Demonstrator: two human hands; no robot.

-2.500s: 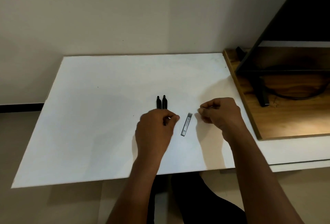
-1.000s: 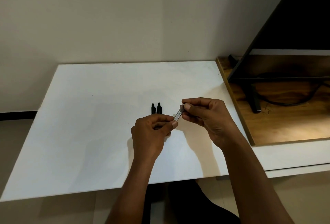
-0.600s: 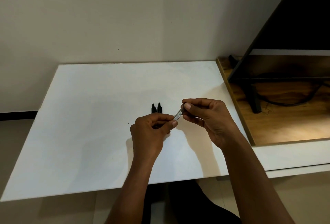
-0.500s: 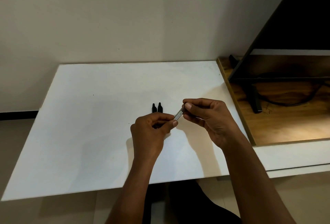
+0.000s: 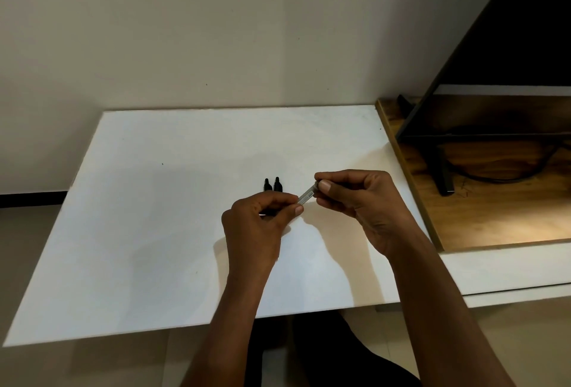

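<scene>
A small flat grey case (image 5: 306, 195) with a printed label is held just above the white board (image 5: 154, 216), between both hands. My left hand (image 5: 256, 229) pinches its lower end between thumb and fingers. My right hand (image 5: 358, 201) pinches its upper end with thumb and forefinger. Two black pens (image 5: 272, 185) lie side by side on the board just beyond my left hand, tips pointing away; my left hand hides their near ends.
A wooden desk surface (image 5: 494, 216) adjoins the board on the right, carrying a black monitor (image 5: 509, 47) on a stand (image 5: 441, 170) with a dark cable. A plain wall rises behind the board. The board's front edge overhangs my legs.
Since 2.5 s ago the grey case, which then lay on the board, has been lifted and taken between both hands. Over the last second the hands have barely moved.
</scene>
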